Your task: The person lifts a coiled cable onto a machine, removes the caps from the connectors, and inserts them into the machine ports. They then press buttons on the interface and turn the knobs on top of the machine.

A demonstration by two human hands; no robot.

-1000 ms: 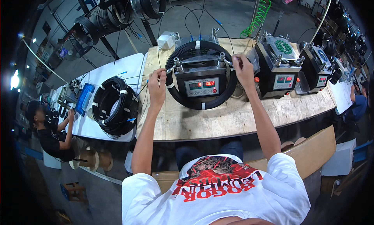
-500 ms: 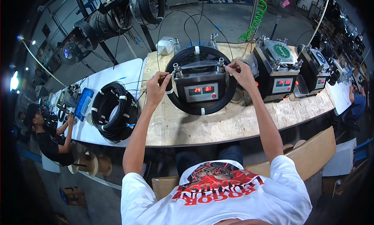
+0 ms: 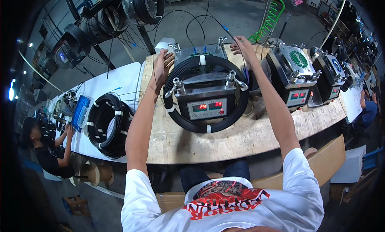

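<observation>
Clearly, your left hand [image 3: 161, 67] and right hand [image 3: 245, 52] were well apart, fingers loosely spread, neither visibly gripping anything; they hung near the far left clamp [image 3: 175, 47] and far right clamp [image 3: 221, 41]. Between them and nearer your body, the black cable coil [image 3: 208, 129] already encircled the front of the machine [image 3: 200, 98] on the desk [image 3: 172, 147]. Blue connectors [image 3: 195, 50] sat between your hands; what remained undone, you couldn't tell.

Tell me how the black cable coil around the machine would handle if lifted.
The coil would probably flex but keep its ring, since white bands bind it. It seems heavy, being thickly wound. It might catch on the metal clamps inside.
</observation>
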